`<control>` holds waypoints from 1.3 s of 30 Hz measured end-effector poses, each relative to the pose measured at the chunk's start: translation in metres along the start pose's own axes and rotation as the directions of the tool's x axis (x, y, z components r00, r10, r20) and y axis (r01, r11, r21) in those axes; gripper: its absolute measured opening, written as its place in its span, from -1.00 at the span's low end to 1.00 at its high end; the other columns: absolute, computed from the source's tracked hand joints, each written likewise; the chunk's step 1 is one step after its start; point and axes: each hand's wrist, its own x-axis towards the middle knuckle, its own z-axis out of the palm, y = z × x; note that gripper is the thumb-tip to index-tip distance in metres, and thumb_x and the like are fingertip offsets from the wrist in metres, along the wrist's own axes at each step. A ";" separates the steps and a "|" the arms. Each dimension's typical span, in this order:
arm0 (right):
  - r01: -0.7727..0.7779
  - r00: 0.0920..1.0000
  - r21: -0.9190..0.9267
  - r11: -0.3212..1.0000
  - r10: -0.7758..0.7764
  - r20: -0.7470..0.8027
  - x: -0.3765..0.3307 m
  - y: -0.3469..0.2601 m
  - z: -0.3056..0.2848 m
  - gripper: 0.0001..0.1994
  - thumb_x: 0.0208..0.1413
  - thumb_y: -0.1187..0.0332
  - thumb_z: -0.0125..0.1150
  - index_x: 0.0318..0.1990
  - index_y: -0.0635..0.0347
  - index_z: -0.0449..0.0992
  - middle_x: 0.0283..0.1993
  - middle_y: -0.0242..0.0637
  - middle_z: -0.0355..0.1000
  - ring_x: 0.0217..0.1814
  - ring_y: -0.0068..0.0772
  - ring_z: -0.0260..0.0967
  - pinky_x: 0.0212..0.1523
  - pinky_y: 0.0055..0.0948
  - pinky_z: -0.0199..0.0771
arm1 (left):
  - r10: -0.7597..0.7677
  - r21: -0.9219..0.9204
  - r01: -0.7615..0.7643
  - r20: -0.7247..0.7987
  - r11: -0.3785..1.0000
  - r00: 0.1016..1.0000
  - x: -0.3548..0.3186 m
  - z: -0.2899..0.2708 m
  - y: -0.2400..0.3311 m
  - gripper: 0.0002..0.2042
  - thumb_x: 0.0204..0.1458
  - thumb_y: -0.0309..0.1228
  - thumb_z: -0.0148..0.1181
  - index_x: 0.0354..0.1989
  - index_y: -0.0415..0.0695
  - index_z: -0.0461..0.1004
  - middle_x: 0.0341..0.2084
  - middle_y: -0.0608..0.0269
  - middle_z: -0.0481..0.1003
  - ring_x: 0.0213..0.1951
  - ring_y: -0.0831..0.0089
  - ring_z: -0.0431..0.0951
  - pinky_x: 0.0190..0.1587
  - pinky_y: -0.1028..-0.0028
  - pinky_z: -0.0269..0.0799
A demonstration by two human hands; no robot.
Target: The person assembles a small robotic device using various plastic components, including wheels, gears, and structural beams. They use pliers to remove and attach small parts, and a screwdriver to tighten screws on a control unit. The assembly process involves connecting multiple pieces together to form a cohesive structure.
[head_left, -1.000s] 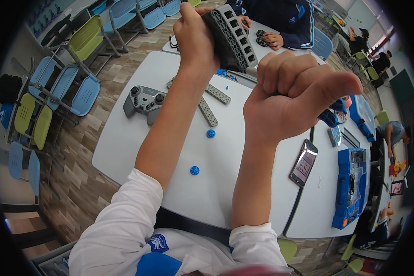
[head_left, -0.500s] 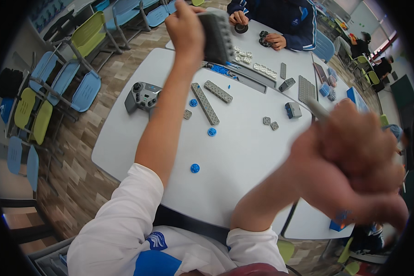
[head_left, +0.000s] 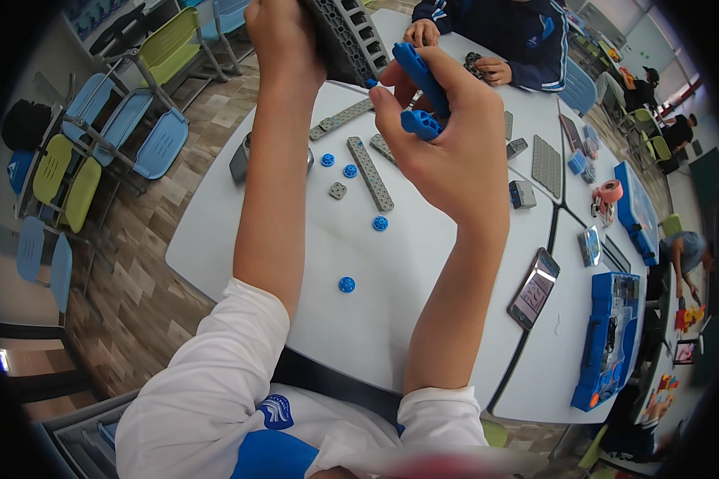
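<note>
Since half a second ago your right hand (head_left: pixel 447 152) has come up from low right to meet the grey perforated block (head_left: pixel 347 36); its fingers pinch a blue connector piece (head_left: pixel 422 96) just beside the block's lower edge; your left hand (head_left: pixel 284 36) grips the block, raised over the white table (head_left: pixel 311 263); risk, as a judgement: a skewed approach could jam the connector, or a loosened pinch could drop it among the blue round pieces (head_left: pixel 347 284) and grey beam (head_left: pixel 370 172) below.

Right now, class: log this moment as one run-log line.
left hand: holds grey perforated block | right hand: holds blue part against block | white table: loose grey beams, blue discs
</note>
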 end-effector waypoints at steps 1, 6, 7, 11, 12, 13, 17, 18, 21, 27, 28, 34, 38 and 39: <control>-0.028 1.000 -0.014 1.000 0.028 -0.010 0.001 0.001 0.003 -0.86 0.11 0.46 0.42 -0.19 0.27 0.63 -0.42 -0.39 0.55 -0.49 -0.64 0.38 -0.42 -0.61 0.37 | 0.011 -0.017 -0.011 -0.005 1.000 1.000 0.000 -0.001 -0.003 -0.60 0.41 0.01 0.00 -0.30 -0.07 0.49 -0.54 0.30 0.51 -0.52 0.45 0.53 -0.44 0.41 0.52; 0.035 0.997 -0.183 0.982 -0.048 -0.065 0.000 0.008 0.011 -0.84 0.08 0.48 0.42 -0.20 0.31 0.62 -0.39 -0.34 0.59 -0.46 -0.57 0.48 -0.36 -0.57 0.48 | 0.097 -0.004 -0.097 0.003 0.995 0.995 0.004 -0.005 -0.014 -0.59 0.43 -0.03 -0.02 -0.29 -0.10 0.50 -0.52 0.28 0.53 -0.49 0.45 0.55 -0.38 0.41 0.54; 0.063 0.993 -0.241 0.968 -0.085 -0.082 -0.001 0.009 0.012 -0.83 0.07 0.48 0.42 -0.20 0.31 0.62 -0.39 -0.33 0.58 -0.45 -0.56 0.50 -0.34 -0.56 0.50 | 0.092 0.019 -0.092 -0.004 0.996 0.996 0.004 -0.004 -0.014 -0.59 0.44 -0.03 -0.02 -0.30 -0.11 0.50 -0.52 0.27 0.53 -0.49 0.45 0.55 -0.38 0.42 0.53; 0.029 0.996 -0.279 0.960 -0.050 -0.069 0.000 0.009 0.014 -0.79 0.01 0.49 0.45 -0.19 0.34 0.61 -0.34 -0.29 0.60 -0.39 -0.53 0.54 -0.26 -0.57 0.56 | 0.091 0.062 -0.090 -0.002 0.994 0.996 0.004 -0.001 -0.013 -0.55 0.45 -0.03 -0.05 -0.35 -0.14 0.50 -0.53 0.26 0.53 -0.50 0.45 0.55 -0.40 0.43 0.52; 0.022 0.998 -0.287 0.958 -0.036 -0.045 0.000 0.009 0.014 -0.77 0.00 0.49 0.45 -0.17 0.34 0.61 -0.32 -0.28 0.60 -0.37 -0.52 0.56 -0.23 -0.56 0.58 | 0.077 0.065 -0.076 -0.013 0.995 0.997 0.003 0.000 -0.012 -0.55 0.45 -0.03 -0.05 -0.35 -0.14 0.50 -0.54 0.26 0.53 -0.51 0.44 0.55 -0.40 0.43 0.51; 0.014 0.999 -0.295 0.955 -0.022 -0.024 0.000 0.010 0.013 -0.75 -0.01 0.49 0.46 -0.16 0.35 0.61 -0.31 -0.26 0.61 -0.35 -0.51 0.58 -0.21 -0.56 0.59 | 0.065 0.067 -0.063 -0.021 0.996 0.998 0.003 0.001 -0.012 -0.55 0.45 -0.03 -0.05 -0.35 -0.14 0.50 -0.54 0.26 0.53 -0.51 0.44 0.55 -0.41 0.43 0.51; 0.036 0.999 -0.256 0.966 -0.040 -0.009 -0.001 0.015 0.013 -0.69 -0.05 0.50 0.47 -0.11 0.37 0.59 -0.27 -0.21 0.62 -0.28 -0.47 0.63 -0.16 -0.52 0.62 | 0.058 0.089 -0.056 -0.022 0.994 0.998 0.003 0.003 -0.009 -0.53 0.44 -0.02 -0.06 -0.37 -0.14 0.50 -0.55 0.26 0.53 -0.54 0.44 0.55 -0.42 0.42 0.51; 0.032 0.999 -0.262 0.964 -0.035 -0.004 -0.001 0.016 0.013 -0.68 -0.05 0.51 0.47 -0.11 0.37 0.59 -0.27 -0.21 0.62 -0.27 -0.47 0.63 -0.16 -0.51 0.62 | 0.054 0.094 -0.052 -0.027 0.994 0.998 0.003 0.003 -0.009 -0.53 0.44 -0.03 -0.06 -0.37 -0.14 0.50 -0.55 0.25 0.53 -0.55 0.43 0.54 -0.42 0.42 0.51; 0.006 1.000 -0.267 0.964 -0.008 -0.007 -0.002 0.018 0.014 -0.68 -0.05 0.49 0.48 -0.10 0.37 0.59 -0.28 -0.22 0.62 -0.27 -0.47 0.63 -0.15 -0.49 0.63 | 0.062 0.125 -0.059 -0.024 0.990 0.998 0.002 0.006 -0.008 -0.53 0.44 -0.04 -0.06 -0.39 -0.14 0.50 -0.56 0.25 0.54 -0.56 0.44 0.53 -0.43 0.43 0.48; -0.063 0.998 -0.037 0.997 0.063 0.010 0.000 0.030 0.025 -0.76 0.09 0.41 0.39 -0.11 0.31 0.60 -0.35 -0.22 0.61 -0.37 -0.43 0.59 -0.21 -0.41 0.60 | 0.249 0.399 -0.236 0.019 0.886 0.968 0.005 0.001 0.015 -0.54 0.44 -0.06 -0.04 -0.43 -0.14 0.50 -0.57 0.28 0.54 -0.57 0.48 0.50 -0.44 0.43 0.40; -0.097 0.995 0.066 0.993 0.096 0.015 -0.001 0.034 0.031 -0.78 0.12 0.40 0.37 -0.11 0.30 0.60 -0.37 -0.21 0.60 -0.38 -0.42 0.57 -0.22 -0.40 0.59 | 0.327 0.435 -0.306 0.027 0.847 0.945 0.007 -0.004 0.024 -0.54 0.44 -0.07 -0.03 -0.43 -0.14 0.50 -0.58 0.29 0.53 -0.57 0.48 0.49 -0.44 0.43 0.40; -0.082 0.915 -0.262 0.961 0.177 0.363 -0.027 0.049 0.108 -0.64 0.03 0.21 0.45 -0.08 0.23 0.63 0.00 -0.08 0.51 -0.05 -0.04 0.62 -0.11 -0.02 0.62 | 0.281 -0.054 -0.278 0.061 0.959 0.958 0.015 -0.064 0.089 -0.66 0.41 -0.12 0.03 -0.30 -0.10 0.53 -0.49 0.31 0.51 -0.50 0.44 0.53 -0.43 0.39 0.46; 0.059 0.861 -0.410 0.910 0.161 0.482 -0.048 0.047 0.145 -0.60 -0.03 0.21 0.49 -0.06 0.20 0.62 0.01 -0.15 0.52 -0.05 -0.03 0.62 -0.10 -0.05 0.64 | 0.122 -0.325 0.040 0.462 0.945 0.878 0.030 -0.082 0.107 -0.69 0.42 -0.16 0.04 -0.27 -0.11 0.54 -0.44 0.28 0.53 -0.46 0.37 0.60 -0.38 0.32 0.55; 0.037 0.841 -0.434 0.900 0.207 0.500 -0.050 0.047 0.149 -0.57 -0.04 0.21 0.49 -0.01 0.19 0.62 0.06 -0.17 0.53 -0.01 -0.02 0.62 -0.06 -0.05 0.64 | 0.112 -0.341 0.058 0.460 0.938 0.881 0.031 -0.084 0.105 -0.66 0.44 -0.18 -0.01 -0.33 -0.10 0.52 -0.51 0.27 0.52 -0.51 0.35 0.59 -0.42 0.32 0.55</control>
